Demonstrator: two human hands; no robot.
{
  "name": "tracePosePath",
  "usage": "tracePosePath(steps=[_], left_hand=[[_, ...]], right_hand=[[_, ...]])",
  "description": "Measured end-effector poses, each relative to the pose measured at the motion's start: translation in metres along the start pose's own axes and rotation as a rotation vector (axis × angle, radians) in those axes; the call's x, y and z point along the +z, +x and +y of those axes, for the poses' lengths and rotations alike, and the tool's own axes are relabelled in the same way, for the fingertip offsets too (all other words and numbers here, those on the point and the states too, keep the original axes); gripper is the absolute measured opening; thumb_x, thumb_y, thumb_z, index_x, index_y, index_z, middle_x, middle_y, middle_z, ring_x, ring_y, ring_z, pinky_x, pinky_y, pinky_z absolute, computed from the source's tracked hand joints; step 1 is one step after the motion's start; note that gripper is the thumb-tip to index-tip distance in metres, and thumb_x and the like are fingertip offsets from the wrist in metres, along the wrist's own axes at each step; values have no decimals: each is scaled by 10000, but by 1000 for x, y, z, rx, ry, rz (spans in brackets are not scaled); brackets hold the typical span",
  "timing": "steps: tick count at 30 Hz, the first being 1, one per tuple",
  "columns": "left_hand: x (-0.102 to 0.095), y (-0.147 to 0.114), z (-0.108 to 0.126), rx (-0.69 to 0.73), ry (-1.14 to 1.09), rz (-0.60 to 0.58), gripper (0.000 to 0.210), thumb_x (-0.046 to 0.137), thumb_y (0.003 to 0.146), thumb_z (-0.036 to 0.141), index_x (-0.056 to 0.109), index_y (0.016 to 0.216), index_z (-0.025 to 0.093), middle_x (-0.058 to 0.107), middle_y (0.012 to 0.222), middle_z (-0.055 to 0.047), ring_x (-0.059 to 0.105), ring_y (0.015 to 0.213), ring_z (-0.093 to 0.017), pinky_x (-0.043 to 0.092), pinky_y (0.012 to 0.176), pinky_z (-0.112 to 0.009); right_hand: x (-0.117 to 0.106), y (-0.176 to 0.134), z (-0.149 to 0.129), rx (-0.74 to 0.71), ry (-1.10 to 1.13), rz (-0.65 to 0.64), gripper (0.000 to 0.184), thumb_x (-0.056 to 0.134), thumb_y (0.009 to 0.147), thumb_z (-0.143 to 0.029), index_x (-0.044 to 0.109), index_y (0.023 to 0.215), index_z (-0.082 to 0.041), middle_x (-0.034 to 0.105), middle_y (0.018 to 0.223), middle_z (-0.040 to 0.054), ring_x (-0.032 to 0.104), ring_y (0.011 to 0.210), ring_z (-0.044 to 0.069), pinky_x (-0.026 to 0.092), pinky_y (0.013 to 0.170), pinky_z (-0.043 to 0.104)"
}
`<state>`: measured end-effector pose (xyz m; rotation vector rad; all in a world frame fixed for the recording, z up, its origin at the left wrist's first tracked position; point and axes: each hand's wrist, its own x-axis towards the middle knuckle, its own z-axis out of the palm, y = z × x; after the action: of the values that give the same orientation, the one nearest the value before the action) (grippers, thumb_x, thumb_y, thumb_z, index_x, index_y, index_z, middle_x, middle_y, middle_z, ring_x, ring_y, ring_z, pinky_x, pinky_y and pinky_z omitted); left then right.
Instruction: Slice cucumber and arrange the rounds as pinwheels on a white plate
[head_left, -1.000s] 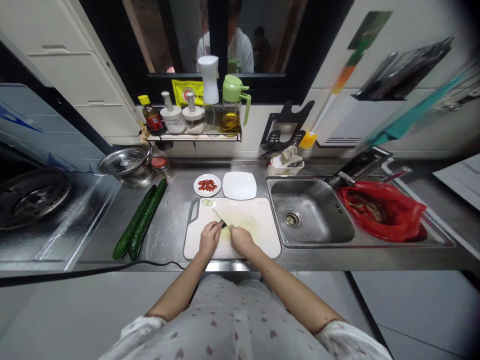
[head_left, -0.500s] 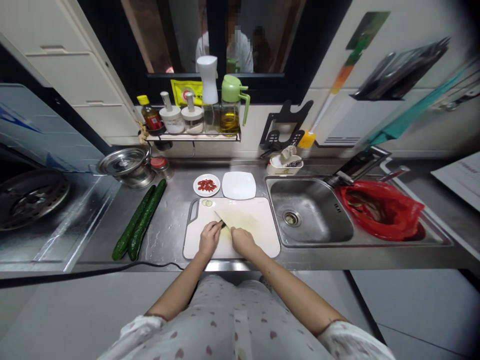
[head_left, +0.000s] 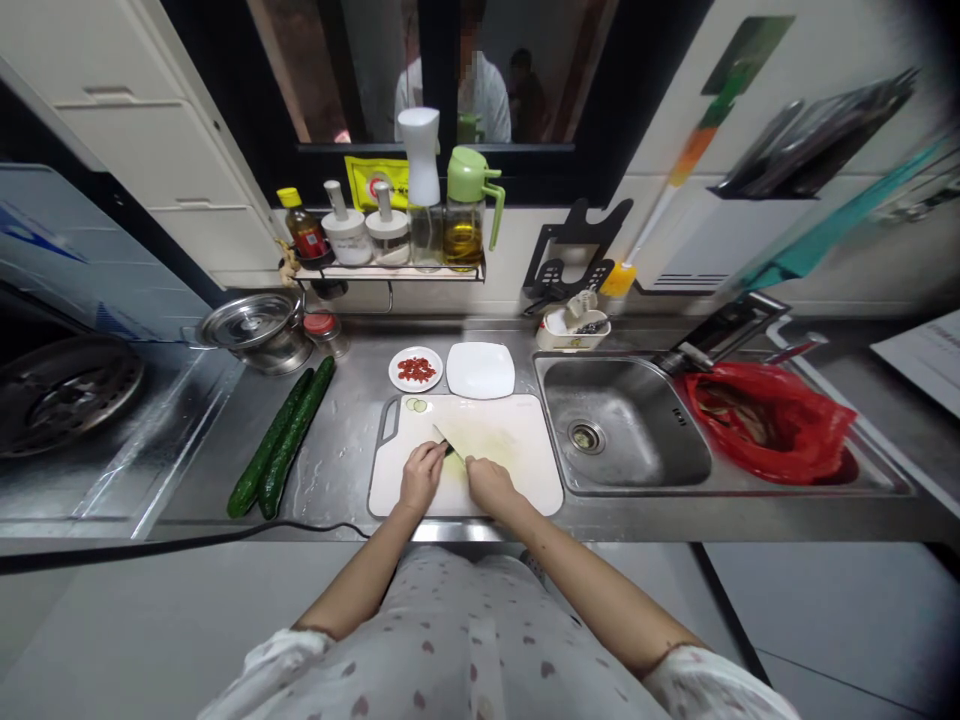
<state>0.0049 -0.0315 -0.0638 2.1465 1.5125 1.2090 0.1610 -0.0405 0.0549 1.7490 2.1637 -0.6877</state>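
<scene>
A kitchen knife (head_left: 453,448) is in my right hand (head_left: 491,486), fingers wrapped round its handle. Its blade slants up and left over the white cutting board (head_left: 525,460). My left hand (head_left: 421,474) is closed, its fingertips beside the blade on a small dark green piece of cucumber (head_left: 448,451), mostly hidden by fingers and blade. Thin cucumber slices (head_left: 416,405) lie at the board's upper left corner. Two whole cucumbers (head_left: 289,445) rest side by side on the counter, left of the board.
Behind the board stand a small plate of chopped red pieces (head_left: 415,370) and a white square plate (head_left: 481,370). To the right is the sink (head_left: 630,430) with a red plastic bag (head_left: 772,425). A lidded pot (head_left: 259,335) and a jar (head_left: 326,335) stand back left, below a condiment rack (head_left: 390,272).
The whole view has shifted slightly. Both hands and the knife keep almost the same place on the board; no object has visibly been moved.
</scene>
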Motion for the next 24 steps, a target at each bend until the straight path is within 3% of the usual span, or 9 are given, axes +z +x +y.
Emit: tracePosePath(steps=[24], left_hand=[[-1, 1, 1, 16, 5, 12, 257, 463, 917, 223, 671, 1069, 209, 644, 999, -74, 600, 939, -158, 515, 864, -313]], right_hand=[[3, 6, -5, -7, 2, 14, 344, 393, 827, -11, 570, 1106, -108, 686, 1007, 144, 646, 1000, 206, 473, 797, 279]])
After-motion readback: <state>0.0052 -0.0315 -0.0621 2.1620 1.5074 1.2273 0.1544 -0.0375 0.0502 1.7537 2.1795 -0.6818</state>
